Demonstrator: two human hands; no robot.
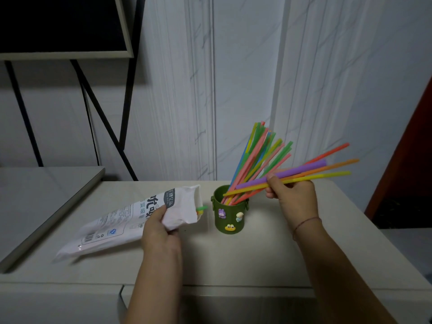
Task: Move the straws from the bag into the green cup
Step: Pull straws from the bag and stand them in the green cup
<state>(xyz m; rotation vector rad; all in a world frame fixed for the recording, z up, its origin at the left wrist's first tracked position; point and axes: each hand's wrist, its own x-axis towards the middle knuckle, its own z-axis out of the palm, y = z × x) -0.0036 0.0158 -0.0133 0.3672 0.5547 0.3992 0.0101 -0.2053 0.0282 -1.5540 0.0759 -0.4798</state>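
Head cam, the only view. The right hand (292, 197) pinches a few straws (311, 175) near their middle, thumb on top and fingers curled under. They lie nearly flat, with their near ends right at the mouth of the cup (230, 216).

Straws like these look feather-light, smooth and a bit bendy, so I'd guess a loose pinch lets them slide or fan out. I'd grip closer to the lower end and tip them upright so they drop in.

The cup is small (green, with little frog stickers) and already holds a big bunch (254, 157) leaning up and to the right. It looks top-heavy to me, so a sideways poke could knock it over.

The left hand (159, 230) grips the bag (117, 223) close to its open end, fingers wrapped round the plastic. The mouth faces the cup, just beside it, and the tail rests on the counter (268, 258). A couple of tips (201, 209) poke out, so it isn't empty. How many are inside, I can't tell.
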